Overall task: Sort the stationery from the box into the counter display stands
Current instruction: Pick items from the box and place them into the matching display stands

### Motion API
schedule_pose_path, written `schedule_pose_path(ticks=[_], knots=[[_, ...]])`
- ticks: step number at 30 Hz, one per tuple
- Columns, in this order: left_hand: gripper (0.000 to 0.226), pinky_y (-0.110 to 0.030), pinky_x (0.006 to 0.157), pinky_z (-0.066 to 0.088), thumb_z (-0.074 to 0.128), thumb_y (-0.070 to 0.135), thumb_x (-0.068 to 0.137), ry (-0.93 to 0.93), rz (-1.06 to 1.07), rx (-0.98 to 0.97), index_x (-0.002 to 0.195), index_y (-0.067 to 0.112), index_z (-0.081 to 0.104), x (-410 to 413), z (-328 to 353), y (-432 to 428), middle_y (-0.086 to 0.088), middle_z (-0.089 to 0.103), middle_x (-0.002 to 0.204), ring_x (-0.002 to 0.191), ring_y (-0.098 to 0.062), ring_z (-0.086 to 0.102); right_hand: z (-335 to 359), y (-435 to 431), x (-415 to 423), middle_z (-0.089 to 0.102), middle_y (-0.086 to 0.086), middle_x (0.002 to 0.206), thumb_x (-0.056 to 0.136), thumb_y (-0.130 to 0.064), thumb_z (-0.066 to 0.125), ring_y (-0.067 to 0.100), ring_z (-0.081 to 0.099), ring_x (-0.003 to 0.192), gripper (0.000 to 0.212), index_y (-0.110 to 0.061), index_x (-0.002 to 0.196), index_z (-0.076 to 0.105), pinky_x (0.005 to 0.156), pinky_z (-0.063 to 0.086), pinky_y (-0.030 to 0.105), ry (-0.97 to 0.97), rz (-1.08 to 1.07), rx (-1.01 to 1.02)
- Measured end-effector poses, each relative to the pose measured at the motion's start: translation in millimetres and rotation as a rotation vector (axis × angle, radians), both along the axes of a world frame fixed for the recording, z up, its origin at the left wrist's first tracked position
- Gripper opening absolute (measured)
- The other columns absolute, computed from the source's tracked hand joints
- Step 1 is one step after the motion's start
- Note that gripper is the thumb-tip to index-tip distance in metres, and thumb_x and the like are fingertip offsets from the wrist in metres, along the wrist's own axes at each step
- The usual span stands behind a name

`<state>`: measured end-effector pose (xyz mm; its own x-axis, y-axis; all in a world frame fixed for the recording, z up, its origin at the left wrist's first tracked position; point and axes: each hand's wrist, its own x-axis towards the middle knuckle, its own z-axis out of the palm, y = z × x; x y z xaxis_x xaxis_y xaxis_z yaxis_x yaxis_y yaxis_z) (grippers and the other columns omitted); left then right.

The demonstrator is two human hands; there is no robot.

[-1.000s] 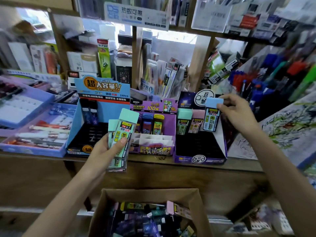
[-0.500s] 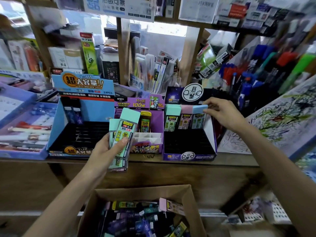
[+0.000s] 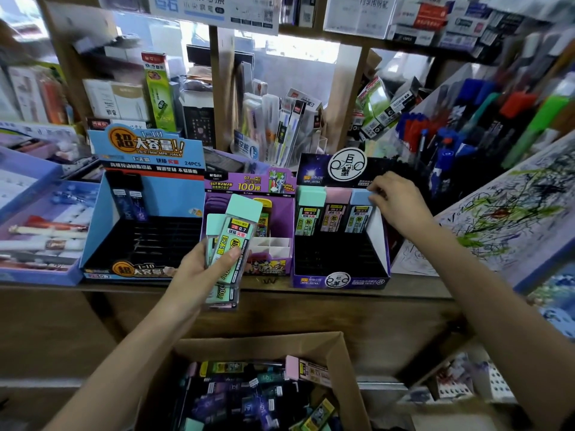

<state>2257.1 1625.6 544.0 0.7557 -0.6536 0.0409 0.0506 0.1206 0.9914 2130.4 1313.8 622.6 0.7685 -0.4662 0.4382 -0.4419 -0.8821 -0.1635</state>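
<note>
Blue-capped lead case [image 3: 358, 213] in dark stand [image 3: 342, 279], right fingers [image 3: 377, 198] on its cap.

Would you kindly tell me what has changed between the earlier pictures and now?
The right hand carried the blue-capped case down into the back row of the dark purple stand, beside the pink-capped case, and still pinches its cap. The left hand kept gripping the green-capped cases; the cardboard box stayed put.
</note>
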Motion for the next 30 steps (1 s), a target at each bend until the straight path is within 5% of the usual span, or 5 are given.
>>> schedule_pose_path(ticks=[9,13,16,25,30], knots=[[0.044,-0.024,0.060,0.055,0.066,0.038,0.072,0.020,-0.057,-0.027,0.112,0.021,0.058,-13.7,0.8,-10.7,-0.003,0.074,0.095,0.085,-0.019,0.071,-1.2,30.9,-6.7,0.044,0.013,0.121,0.094,-0.018,0.053,0.029,0.048,0.106,0.033,-0.004,0.124,0.055,0.081,0.048,0.040,0.029,-0.060,-0.132],[0.044,-0.024,0.061,0.055,0.065,0.037,0.073,0.007,-0.101,-0.025,0.112,0.019,0.058,-22.2,2.4,-18.5,-0.005,0.074,0.095,0.083,-0.019,0.071,-0.1,91.1,-6.9,0.063,-0.002,0.097,0.091,-0.034,0.057,0.013,0.063,0.081,0.021,-0.019,0.103,0.064,0.069,0.045,0.020,-0.183,0.205,0.617],[0.041,-0.021,0.058,0.054,0.065,0.036,0.072,0.010,-0.125,-0.025,0.110,0.021,0.059,-31.3,3.9,-26.3,0.000,0.074,0.089,0.077,-0.013,0.071,-6.0,130.5,0.7,0.068,-0.004,0.077,0.089,-0.041,0.058,0.012,0.067,0.065,0.021,-0.021,0.095,0.058,0.051,0.047,0.021,-0.186,0.287,1.067],[0.037,-0.038,0.074,0.054,0.052,0.041,0.088,0.410,-0.040,-0.075,0.114,0.018,0.062,-43.2,1.7,-36.2,-0.010,0.072,0.105,0.094,-0.026,0.069,-13.6,132.9,5.8,0.068,0.004,0.082,0.089,-0.009,0.062,0.010,0.063,0.065,0.009,-0.008,0.090,0.053,0.054,0.051,0.020,-0.323,0.227,1.247],[0.025,-0.036,0.065,0.058,0.048,0.037,0.095,0.346,0.019,-0.041,0.109,0.020,0.060,-41.2,0.9,-36.4,-0.008,0.074,0.093,0.080,-0.023,0.072,-1.2,104.3,-3.6,0.072,-0.002,0.070,0.088,-0.007,0.063,0.007,0.065,0.059,0.008,-0.009,0.087,0.055,0.051,0.050,0.018,-0.464,0.184,1.325]])
